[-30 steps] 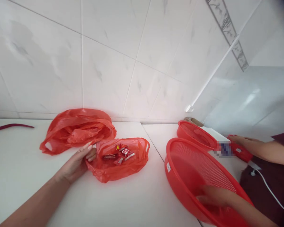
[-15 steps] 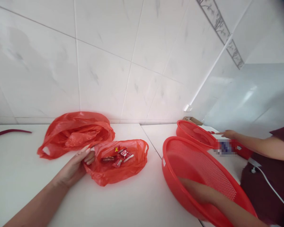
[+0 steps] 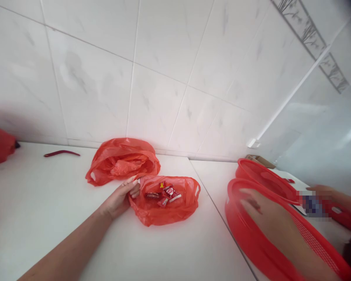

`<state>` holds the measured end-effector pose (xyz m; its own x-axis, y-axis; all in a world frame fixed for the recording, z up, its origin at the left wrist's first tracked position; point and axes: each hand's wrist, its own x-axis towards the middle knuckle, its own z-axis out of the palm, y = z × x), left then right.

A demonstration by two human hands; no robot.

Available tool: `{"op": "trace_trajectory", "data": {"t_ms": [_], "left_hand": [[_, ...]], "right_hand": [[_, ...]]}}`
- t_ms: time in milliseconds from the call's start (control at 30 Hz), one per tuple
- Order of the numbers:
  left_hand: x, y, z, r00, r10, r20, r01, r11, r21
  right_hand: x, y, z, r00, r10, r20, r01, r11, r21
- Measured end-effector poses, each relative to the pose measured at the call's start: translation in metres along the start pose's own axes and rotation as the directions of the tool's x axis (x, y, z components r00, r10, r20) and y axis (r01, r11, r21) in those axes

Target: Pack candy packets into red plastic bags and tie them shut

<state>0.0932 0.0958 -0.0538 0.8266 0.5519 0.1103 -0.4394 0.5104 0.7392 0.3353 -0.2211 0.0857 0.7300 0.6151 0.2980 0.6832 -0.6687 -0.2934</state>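
My left hand [image 3: 124, 197] is closed on the left rim of a red plastic bag [image 3: 152, 220], keeping its mouth wide. Several small wrapped candies [image 3: 169, 191] in red wrappers lie on the bag's bottom. My right hand [image 3: 256, 207], blurred by motion, is over the near red colander [image 3: 236, 230] at its far left rim. Its fingers are curled inward, and whatever they hold is hidden. Behind the held bag, a second red plastic bag [image 3: 99, 168] stands against the wall with crumpled red plastic inside.
Beyond the near colander sits another red colander [image 3: 265, 175], with a cardboard box [image 3: 260, 160] behind it. Another person's arm [image 3: 336, 197] reaches in at right. A dark red strip [image 3: 61, 153] lies at left, near a red object [image 3: 0, 144]. Table seam [image 3: 216, 207] runs between bags and colanders.
My right hand has risen from deep inside the near colander to its rim. The view has turned left, bringing a red object in at the left edge. My left hand keeps its hold.
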Motion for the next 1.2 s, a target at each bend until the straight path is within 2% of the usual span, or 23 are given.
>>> {"op": "trace_trajectory", "data": {"t_ms": [33,100,133,167,200,267,333,367,467,533,600,667,733,800,833,867,933,1033,1133,1200], "left_hand": [[0.000,0.000,0.000,1.000,-0.001,0.000,0.001,1.000,0.002],[0.000,0.001,0.000,1.000,-0.002,-0.004,0.002,1.000,0.008],[0.000,0.001,0.001,1.000,-0.001,-0.008,0.001,1.000,0.015],[0.000,0.001,0.002,1.000,0.001,-0.014,-0.001,1.000,0.024],[0.000,0.001,0.003,1.000,0.006,-0.024,-0.005,0.999,0.037],[0.000,0.001,0.007,0.999,0.019,-0.050,-0.015,0.997,0.078],[0.000,0.001,0.011,0.995,0.043,-0.087,-0.031,0.990,0.134],[0.000,0.001,0.013,0.992,0.061,-0.108,-0.042,0.985,0.165],[0.003,0.005,0.018,0.979,0.121,-0.166,-0.074,0.961,0.267],[0.010,0.012,0.026,0.971,0.148,-0.187,-0.077,0.938,0.339],[0.019,0.023,0.043,0.968,0.171,-0.183,-0.084,0.909,0.408],[0.029,0.038,0.070,0.968,0.202,-0.150,-0.110,0.876,0.469],[0.035,0.054,0.105,0.966,0.238,-0.102,-0.154,0.842,0.517],[0.037,0.069,0.143,0.964,0.264,-0.030,-0.205,0.809,0.551],[0.036,0.074,0.160,0.955,0.289,0.064,-0.271,0.767,0.581],[0.034,0.078,0.174,0.944,0.295,0.150,-0.324,0.729,0.603],[0.030,0.082,0.193,0.935,0.271,0.230,-0.355,0.678,0.644],[0.027,0.081,0.197,0.954,0.263,0.146,-0.282,0.612,0.739],[0.026,0.079,0.183,0.959,0.274,0.066,-0.214,0.558,0.802],[0.023,0.080,0.172,0.953,0.301,0.024,-0.191,0.537,0.822]], "right_hand": [[-0.006,-0.015,0.008,0.999,-0.030,0.033,0.029,0.999,0.032],[-0.018,-0.043,0.035,0.975,-0.114,0.188,0.091,0.988,0.127],[-0.021,-0.054,0.052,0.957,-0.173,0.233,0.136,0.977,0.165],[-0.022,-0.061,0.071,0.955,-0.191,0.226,0.148,0.969,0.196],[-0.020,-0.065,0.091,0.967,-0.163,0.197,0.118,0.968,0.222],[-0.008,-0.066,0.126,0.992,0.017,0.123,-0.050,0.961,0.272],[0.007,-0.062,0.152,0.982,0.138,0.127,-0.175,0.922,0.346],[0.014,-0.060,0.162,0.977,0.156,0.143,-0.200,0.902,0.383],[0.025,-0.053,0.178,0.981,0.111,0.157,-0.175,0.852,0.494],[0.025,-0.049,0.183,0.986,0.093,0.137,-0.156,0.804,0.574],[0.023,-0.044,0.184,0.990,0.085,0.116,-0.141,0.750,0.646],[0.021,-0.039,0.183,0.992,0.080,0.100,-0.127,0.697,0.706],[0.020,-0.034,0.178,0.993,0.078,0.084,-0.114,0.651,0.750],[0.018,-0.032,0.171,0.994,0.086,0.074,-0.111,0.591,0.799],[0.018,-0.032,0.166,0.993,0.097,0.070,-0.113,0.550,0.828],[0.017,-0.031,0.161,0.992,0.110,0.067,-0.114,0.506,0.855],[0.014,-0.032,0.152,0.989,0.130,0.064,-0.115,0.435,0.893],[0.012,-0.033,0.142,0.988,0.149,0.045,-0.107,0.435,0.894],[0.009,-0.033,0.133,0.981,0.195,-0.002,-0.085,0.439,0.894],[0.006,-0.033,0.126,0.976,0.216,-0.019,-0.068,0.387,0.920]]}}
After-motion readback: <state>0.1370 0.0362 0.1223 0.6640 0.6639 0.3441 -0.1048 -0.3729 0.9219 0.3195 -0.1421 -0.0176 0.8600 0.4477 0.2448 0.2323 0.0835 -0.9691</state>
